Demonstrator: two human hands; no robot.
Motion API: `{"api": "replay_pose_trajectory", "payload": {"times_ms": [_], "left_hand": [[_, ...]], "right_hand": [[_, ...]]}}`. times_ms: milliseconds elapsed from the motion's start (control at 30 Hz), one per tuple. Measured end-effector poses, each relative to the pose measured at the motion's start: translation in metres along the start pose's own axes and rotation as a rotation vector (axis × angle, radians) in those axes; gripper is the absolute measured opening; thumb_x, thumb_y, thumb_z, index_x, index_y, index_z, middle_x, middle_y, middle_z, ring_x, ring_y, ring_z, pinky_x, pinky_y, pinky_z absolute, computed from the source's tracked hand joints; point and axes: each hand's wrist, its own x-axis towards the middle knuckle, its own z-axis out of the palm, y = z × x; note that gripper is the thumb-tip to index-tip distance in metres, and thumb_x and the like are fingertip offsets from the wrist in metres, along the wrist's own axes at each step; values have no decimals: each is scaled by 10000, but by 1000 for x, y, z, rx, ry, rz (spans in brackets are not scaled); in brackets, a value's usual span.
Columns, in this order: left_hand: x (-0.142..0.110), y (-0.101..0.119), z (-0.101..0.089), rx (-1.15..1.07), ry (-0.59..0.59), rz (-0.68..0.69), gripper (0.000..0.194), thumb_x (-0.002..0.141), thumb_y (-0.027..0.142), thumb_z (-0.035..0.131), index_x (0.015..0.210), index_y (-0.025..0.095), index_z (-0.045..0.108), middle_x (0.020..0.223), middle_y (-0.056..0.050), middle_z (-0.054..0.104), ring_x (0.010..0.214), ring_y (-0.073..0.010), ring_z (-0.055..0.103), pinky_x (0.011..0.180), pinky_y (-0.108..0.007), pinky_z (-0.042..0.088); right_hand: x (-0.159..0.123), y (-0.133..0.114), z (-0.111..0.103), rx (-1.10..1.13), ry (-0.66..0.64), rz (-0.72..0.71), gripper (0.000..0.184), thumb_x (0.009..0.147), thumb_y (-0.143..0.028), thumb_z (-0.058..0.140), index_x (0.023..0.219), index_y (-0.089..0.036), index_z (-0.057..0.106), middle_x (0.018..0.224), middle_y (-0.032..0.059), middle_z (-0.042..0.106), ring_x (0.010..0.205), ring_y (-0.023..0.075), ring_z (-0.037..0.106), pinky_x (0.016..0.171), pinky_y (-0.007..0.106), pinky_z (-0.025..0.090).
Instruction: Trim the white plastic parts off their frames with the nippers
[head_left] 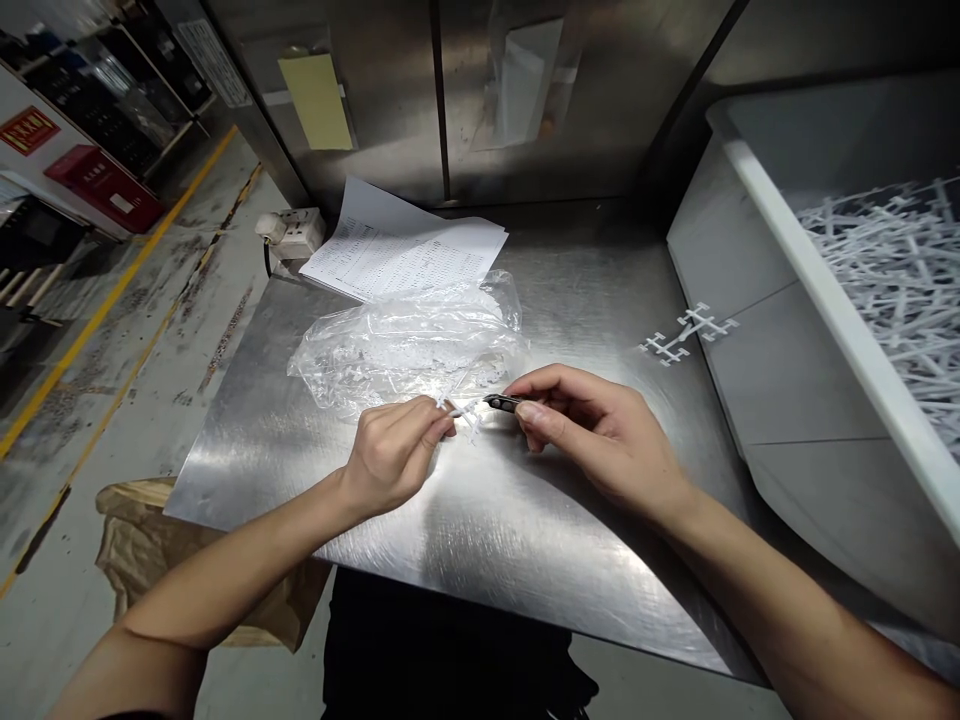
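My left hand is closed, pinching a small white branched plastic sprue above the metal table. In my right hand is a nail clipper, gripped between thumb and fingers, its jaws at the sprue's right end. Whether the jaws touch the plastic I cannot tell. Just behind both hands lies a clear plastic bag with small white pieces inside. Another white branched sprue rests farther right, against the large bin.
A large grey bin full of white sprues stands at the right. Printed sheets and a power socket lie at the table's back left. Brown paper sits below the metal table's left edge.
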Motion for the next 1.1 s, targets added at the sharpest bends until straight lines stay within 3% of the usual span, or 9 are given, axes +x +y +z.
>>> {"api": "replay_pose_trajectory", "payload": {"times_ms": [233, 633, 1100], "left_hand": [[-1, 0, -1, -18, 11, -16, 179, 1103, 84, 569, 974, 163, 664, 784, 2, 698, 666, -104, 660, 627, -222, 509], [-4, 1, 0, -91, -44, -91, 221, 1125, 125, 531, 984, 175, 693, 829, -22, 771, 695, -127, 737, 629, -232, 553], [-8, 2, 1, -146, -134, -244, 237, 1139, 174, 516, 963, 187, 675, 798, 1, 762, 673, -119, 723, 641, -239, 521]], "right_hand": [[-2, 6, 2, -113, -43, -77, 185, 1042, -404, 744, 1097, -235, 797, 908, 42, 791, 801, 217, 731, 706, 351, 547], [-3, 16, 8, -137, -9, -117, 166, 1066, -375, 734, 1122, -234, 802, 929, 29, 811, 842, 206, 759, 752, 340, 558], [-2, 21, 10, -167, 3, -22, 212, 1046, -421, 732, 1008, -231, 817, 832, 29, 794, 792, 218, 734, 653, 329, 495]]}}
